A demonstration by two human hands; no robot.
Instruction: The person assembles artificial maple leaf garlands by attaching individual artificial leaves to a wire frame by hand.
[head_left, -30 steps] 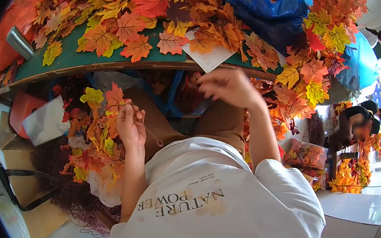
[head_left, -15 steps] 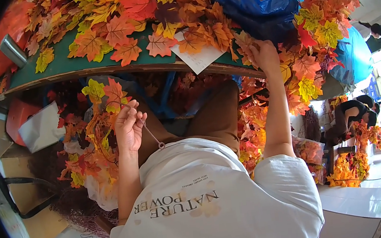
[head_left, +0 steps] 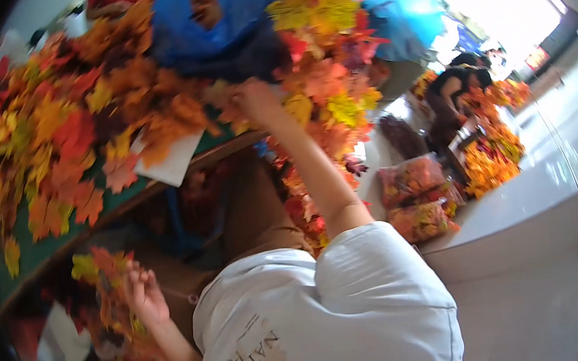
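My left hand (head_left: 146,295) is raised near my lap with its fingers closed. It pinches a thin brown stem, blurred now, whose small ring end (head_left: 193,299) shows near my shirt. Beside that hand hangs a garland of orange, red and yellow artificial maple leaves (head_left: 114,310). My right hand (head_left: 261,103) reaches forward to the table edge, its fingers closed on a dull orange artificial maple leaf (head_left: 221,96) at the right end of the leaf pile. The fingertips are blurred and partly hidden.
Loose leaves (head_left: 54,151) cover the green table (head_left: 51,242), with a white paper (head_left: 174,158) at its edge. A blue plastic bag (head_left: 214,38) stands behind my right hand. Right of it hangs a leaf garland (head_left: 334,74). Bagged leaves (head_left: 411,180) lie on the floor near another person (head_left: 448,96).
The view has swung to the right, so the table and both hands appear further left. My right hand stays at the leaves by the blue bag; the left still holds the stem.
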